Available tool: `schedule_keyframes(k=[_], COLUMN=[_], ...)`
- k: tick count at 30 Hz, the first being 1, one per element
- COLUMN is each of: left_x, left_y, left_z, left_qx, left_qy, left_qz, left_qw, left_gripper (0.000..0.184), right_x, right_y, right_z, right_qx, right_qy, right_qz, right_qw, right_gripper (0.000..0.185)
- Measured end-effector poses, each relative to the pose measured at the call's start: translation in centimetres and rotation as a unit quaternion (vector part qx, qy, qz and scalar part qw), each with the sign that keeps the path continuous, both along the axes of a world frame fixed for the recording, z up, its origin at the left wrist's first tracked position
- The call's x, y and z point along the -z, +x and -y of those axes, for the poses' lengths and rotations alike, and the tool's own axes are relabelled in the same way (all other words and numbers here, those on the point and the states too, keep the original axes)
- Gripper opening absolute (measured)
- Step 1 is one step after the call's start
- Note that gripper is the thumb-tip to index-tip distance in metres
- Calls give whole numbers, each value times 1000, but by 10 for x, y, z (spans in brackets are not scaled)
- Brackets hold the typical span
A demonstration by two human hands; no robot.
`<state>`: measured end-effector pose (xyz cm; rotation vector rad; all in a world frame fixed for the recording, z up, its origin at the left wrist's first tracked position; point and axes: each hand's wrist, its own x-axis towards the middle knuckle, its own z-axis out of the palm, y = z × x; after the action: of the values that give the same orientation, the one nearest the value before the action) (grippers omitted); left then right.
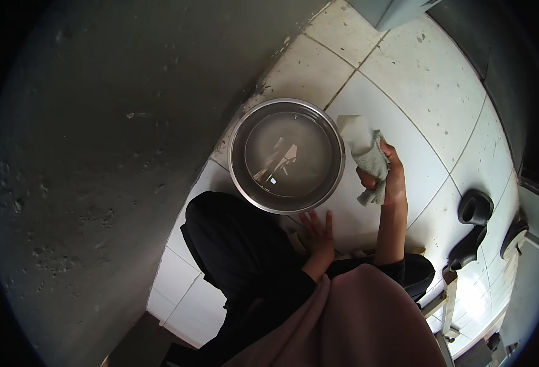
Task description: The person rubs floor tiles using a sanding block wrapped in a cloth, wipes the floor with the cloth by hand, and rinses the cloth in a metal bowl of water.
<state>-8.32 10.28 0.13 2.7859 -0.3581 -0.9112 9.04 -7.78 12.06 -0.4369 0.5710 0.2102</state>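
Note:
My right hand point(393, 174) is closed round a crumpled grey-green cloth point(373, 164), held just right of a round metal basin point(235, 177). A pale, blurred patch stands out past the top of the cloth; whether it is part of the cloth I cannot tell. Cloudy water point(297, 137) fills part of the basin and reflects light. Below the basin's lower rim, my left hand point(321, 237) has its fingers spread and holds nothing. Whether its fingertips touch the floor is unclear.
White floor tiles point(416, 122), specked with dirt, surround the basin. A rough dark grey wall point(98, 153) rises close on the left. Black footwear point(468, 244) lies to the right, near a wooden frame point(448, 306). A pale cabinet-like corner point(392, 12) juts in at the top.

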Motion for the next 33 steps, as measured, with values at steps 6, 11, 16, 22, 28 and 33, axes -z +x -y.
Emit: schedule_keyframes(k=[6, 11, 16, 22, 28, 33], left_x=[11, 29, 19, 5, -4, -17], left_y=[-12, -20, -13, -4, 3, 12], left_z=[6, 3, 0, -2, -4, 1], left_qx=[-2, 14, 11, 25, 22, 28], left_qy=[4, 24, -17, 2, -19, 27], left_qz=[20, 59, 59, 37, 10, -52], left_qw=[1000, 998, 998, 999, 1000, 998], left_gripper=[95, 96, 102, 107, 118, 117], right_x=[-1, 5, 3, -35, 43, 60], right_y=[13, 15, 12, -1, 16, 14], right_z=[-76, -104, -96, -3, 51, 26], right_qx=[-50, -172, -191, 11, 28, -21], right_qy=[-663, -806, -783, -470, -782, -858], right_qz=[174, 92, 101, -73, -72, -46], right_qw=[727, 560, 583, 880, 619, 511], right_gripper=[25, 31, 25, 22, 27, 32])
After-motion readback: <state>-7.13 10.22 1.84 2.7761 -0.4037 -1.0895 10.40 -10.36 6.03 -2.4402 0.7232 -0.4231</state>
